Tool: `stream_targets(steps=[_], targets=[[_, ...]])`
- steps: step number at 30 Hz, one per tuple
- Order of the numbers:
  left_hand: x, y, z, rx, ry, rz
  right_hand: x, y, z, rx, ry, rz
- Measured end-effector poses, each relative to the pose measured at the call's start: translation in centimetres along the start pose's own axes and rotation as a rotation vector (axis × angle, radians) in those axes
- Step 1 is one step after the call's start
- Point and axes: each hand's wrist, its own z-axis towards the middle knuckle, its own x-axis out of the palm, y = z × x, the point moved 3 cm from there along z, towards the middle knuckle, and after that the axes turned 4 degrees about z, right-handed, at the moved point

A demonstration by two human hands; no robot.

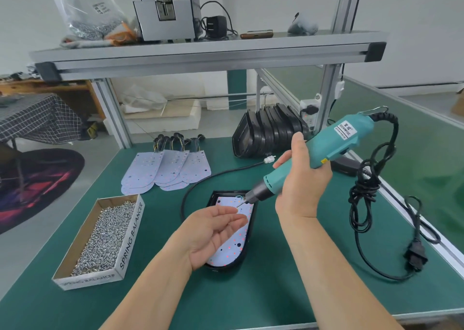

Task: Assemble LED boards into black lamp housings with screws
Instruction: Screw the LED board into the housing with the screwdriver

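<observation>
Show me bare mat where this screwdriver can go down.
Bare mat for the screwdriver lies along the near edge in front of the housing, from the screw box to the coiled cord. The back is crowded: LED boards, stacked housings, cable.

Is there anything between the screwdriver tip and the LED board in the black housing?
Yes. The left hand lies open, palm up, above the LED board, and its fingertips are just at the bit of the screwdriver that the right hand holds. The board's upper edge and right side in the housing are uncovered.
</observation>
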Motion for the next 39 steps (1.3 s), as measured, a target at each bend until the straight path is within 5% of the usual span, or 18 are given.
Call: stream_targets(steps=[39], targets=[[0.8,2.0,-0.6,-0.055,-0.063,-0.392,-0.7,-0.1,-0.7,0.061,-0.056,-0.02]])
